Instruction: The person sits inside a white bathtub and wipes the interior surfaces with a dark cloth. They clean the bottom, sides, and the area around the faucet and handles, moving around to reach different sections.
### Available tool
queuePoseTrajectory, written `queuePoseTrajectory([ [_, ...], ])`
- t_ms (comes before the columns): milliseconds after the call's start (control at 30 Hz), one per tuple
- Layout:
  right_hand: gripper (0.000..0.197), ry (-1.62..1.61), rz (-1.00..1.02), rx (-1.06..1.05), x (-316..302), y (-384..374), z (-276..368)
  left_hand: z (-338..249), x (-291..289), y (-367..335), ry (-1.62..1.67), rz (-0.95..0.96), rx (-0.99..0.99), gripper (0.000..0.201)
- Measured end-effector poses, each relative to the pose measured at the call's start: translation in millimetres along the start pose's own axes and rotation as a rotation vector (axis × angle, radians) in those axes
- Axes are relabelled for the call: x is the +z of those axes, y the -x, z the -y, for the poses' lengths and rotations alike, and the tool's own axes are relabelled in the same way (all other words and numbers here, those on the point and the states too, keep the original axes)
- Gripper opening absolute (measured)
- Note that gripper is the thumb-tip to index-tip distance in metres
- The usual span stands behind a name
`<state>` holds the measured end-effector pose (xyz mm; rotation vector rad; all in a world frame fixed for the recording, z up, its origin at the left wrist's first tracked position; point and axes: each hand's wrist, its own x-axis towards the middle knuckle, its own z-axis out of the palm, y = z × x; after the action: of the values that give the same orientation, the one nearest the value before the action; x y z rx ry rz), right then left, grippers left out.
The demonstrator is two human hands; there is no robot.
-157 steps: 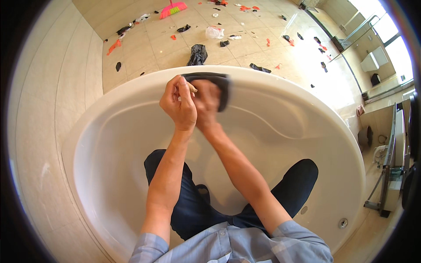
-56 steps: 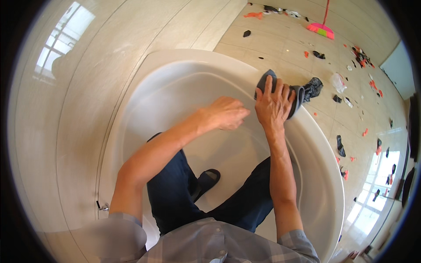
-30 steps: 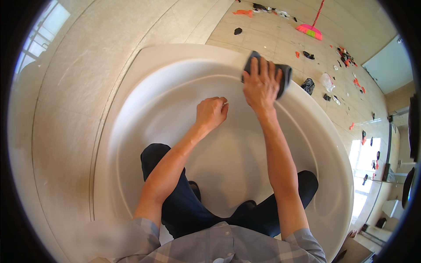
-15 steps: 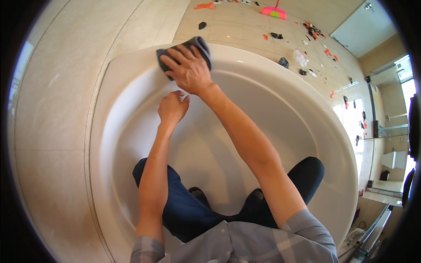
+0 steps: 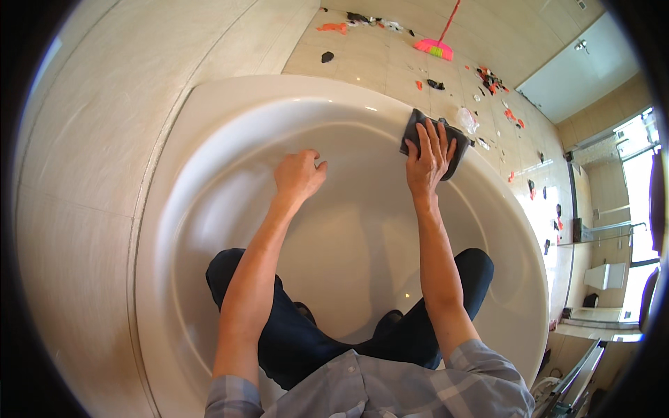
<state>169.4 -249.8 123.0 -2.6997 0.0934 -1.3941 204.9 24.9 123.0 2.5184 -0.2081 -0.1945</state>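
I sit inside a large white corner bathtub. My right hand lies flat, fingers spread, pressing a dark grey cloth against the tub's far rim. My left hand is loosely curled and rests on the tub's inner wall, a little to the left of the cloth, holding nothing that I can see. My legs in dark trousers stretch across the tub's bottom.
Beige tiled wall wraps the tub's left side. Beyond the rim the tiled floor is strewn with small scraps of litter, with a pink broom at the top. A toilet and windows are at the far right.
My right hand with the cloth has slid along the rim, from the left part to the right part of the far edge. My left hand has stayed on the inner wall.
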Motion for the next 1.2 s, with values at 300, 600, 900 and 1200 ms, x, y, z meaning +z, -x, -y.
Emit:
queuePoseTrajectory([
  [300, 0.056, -0.314, 0.156, -0.189, 73, -52, 108, -21, 1, 2, -0.068, 0.013, -0.034, 0.036],
  [600, 0.047, -0.08, 0.053, -0.057, 18, -3, 8, -40, 25, -3, 0.009, 0.103, 0.058, 0.034],
  [900, 0.043, 0.231, -0.102, 0.317, -38, 108, -62, -56, 62, -5, 0.012, 0.039, 0.269, 0.02],
  [1200, 0.055, -0.04, 0.346, -0.235, 25, 118, -23, -72, 44, -5, 0.095, -0.05, 0.006, 0.022],
])
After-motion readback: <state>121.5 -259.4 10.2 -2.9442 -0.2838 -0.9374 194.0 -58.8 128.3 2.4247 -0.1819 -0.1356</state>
